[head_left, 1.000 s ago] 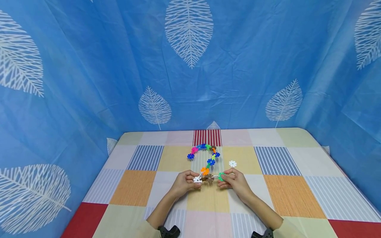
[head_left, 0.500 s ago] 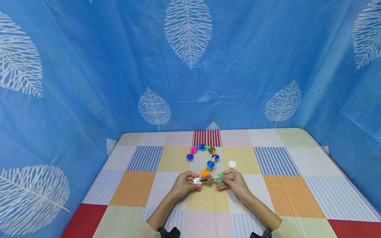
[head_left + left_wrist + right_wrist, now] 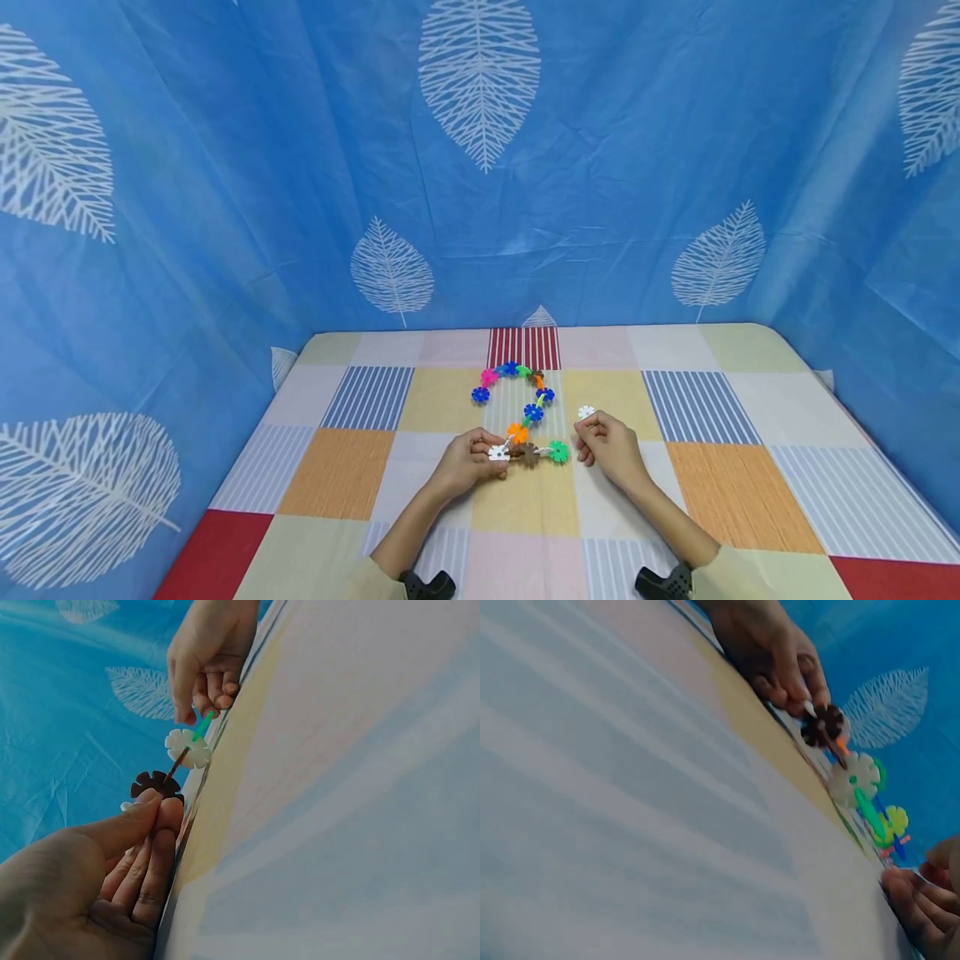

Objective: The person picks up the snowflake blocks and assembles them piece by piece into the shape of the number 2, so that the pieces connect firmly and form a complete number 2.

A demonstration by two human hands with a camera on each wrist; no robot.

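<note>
In the head view, my left hand (image 3: 467,463) pinches the white end disc (image 3: 498,452) of a chain of interlocking flower-shaped discs. A brown disc (image 3: 529,454) and a green disc (image 3: 558,452) run rightward from it. Beyond, an orange disc (image 3: 517,432) leads into a curve that ends at a blue disc (image 3: 480,395). My right hand (image 3: 613,448) is right of the green disc, apart from it, fingers loosely bent. Just beyond those fingers lies a loose white disc (image 3: 587,412), partly covered. In the right wrist view, the right hand (image 3: 930,900) is cut off at the edge.
A patchwork cloth (image 3: 420,542) covers the table. Blue curtains (image 3: 600,167) with white leaf prints stand behind it and along both sides. Black wrist straps (image 3: 429,585) show at the lower edge.
My right hand has let go of the green disc and moved right and away from me, to the loose white disc. The left hand keeps its grip on the chain.
</note>
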